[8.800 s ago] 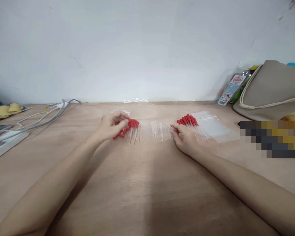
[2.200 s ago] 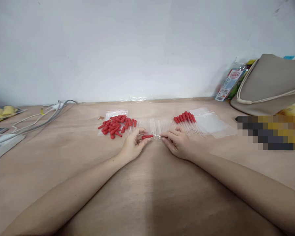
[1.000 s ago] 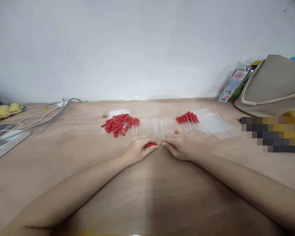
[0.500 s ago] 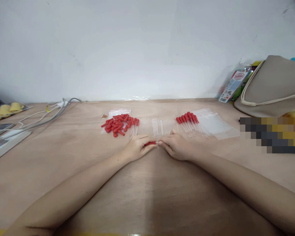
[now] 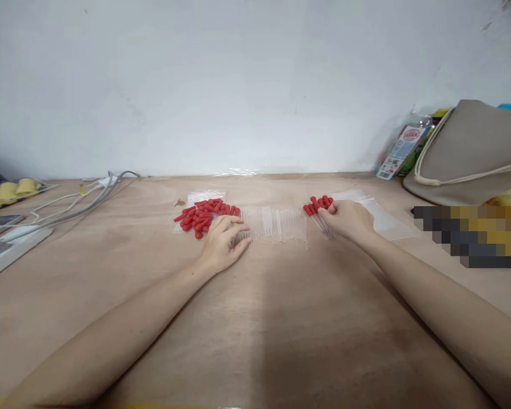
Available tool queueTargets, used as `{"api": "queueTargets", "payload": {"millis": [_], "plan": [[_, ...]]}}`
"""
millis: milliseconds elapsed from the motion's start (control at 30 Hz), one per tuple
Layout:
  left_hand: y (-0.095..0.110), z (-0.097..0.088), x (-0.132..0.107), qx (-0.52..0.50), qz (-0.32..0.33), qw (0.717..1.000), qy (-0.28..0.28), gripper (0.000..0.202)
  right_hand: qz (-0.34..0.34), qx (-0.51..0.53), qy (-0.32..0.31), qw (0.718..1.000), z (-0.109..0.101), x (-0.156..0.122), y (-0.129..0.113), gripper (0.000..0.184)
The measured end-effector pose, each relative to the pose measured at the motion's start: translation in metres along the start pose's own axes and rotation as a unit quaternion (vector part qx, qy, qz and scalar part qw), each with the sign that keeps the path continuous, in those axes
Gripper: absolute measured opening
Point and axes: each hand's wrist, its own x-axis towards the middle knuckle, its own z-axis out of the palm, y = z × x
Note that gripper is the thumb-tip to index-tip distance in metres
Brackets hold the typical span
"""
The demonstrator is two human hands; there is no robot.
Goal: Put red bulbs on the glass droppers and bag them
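My left hand (image 5: 225,245) lies palm down with its fingers apart, beside a pile of red rubber bulbs (image 5: 197,217) and over the left end of a row of clear glass dropper tubes (image 5: 276,223). It holds nothing that I can see. My right hand (image 5: 350,220) is closed in a pinch at a group of droppers with red bulbs (image 5: 317,204), right of the tubes. Its fingers are on a dropper, mostly hidden by the hand. The other droppers lie slanted side by side, bulbs away from me.
Clear plastic bags (image 5: 392,218) lie under and beyond my right hand. A grey drawstring bag (image 5: 472,150) and a bottle with a label (image 5: 404,149) stand at the back right. Cables (image 5: 91,201) and a power strip (image 5: 17,247) are on the left.
My hands, earlier together in the middle with a red bulb and a tube end between them, have parted. The left has moved left and opened; the right has moved right to the finished-looking droppers.
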Motion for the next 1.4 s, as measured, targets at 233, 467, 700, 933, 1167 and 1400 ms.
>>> {"api": "queueTargets", "payload": {"millis": [233, 467, 700, 933, 1167, 1400], "plan": [[0.003, -0.001, 0.000, 0.005, -0.005, 1.000, -0.016, 0.014, -0.032, -0.042, -0.005, 0.999, 0.014, -0.001, -0.005, 0.032], [0.003, -0.002, 0.000, 0.002, -0.008, 1.000, -0.025, 0.012, -0.033, -0.036, -0.031, 0.998, 0.021, 0.003, -0.003, 0.038], [0.006, -0.002, 0.002, 0.001, -0.026, 0.999, -0.027, 0.010, -0.078, -0.054, -0.018, 0.995, 0.014, -0.013, -0.012, 0.042], [-0.006, -0.009, 0.011, 0.105, -0.131, 0.985, 0.036, 0.011, -0.111, -0.065, -0.044, 0.991, 0.016, -0.025, -0.021, 0.035], [-0.047, -0.035, 0.029, 0.185, -0.239, 0.953, -0.004, 0.023, -0.111, -0.049, -0.071, 0.990, 0.014, -0.023, -0.022, 0.030], [-0.069, -0.030, 0.045, 0.176, -0.279, 0.943, -0.052, 0.027, -0.094, -0.020, -0.097, 0.991, 0.012, -0.021, -0.023, 0.029]]}}
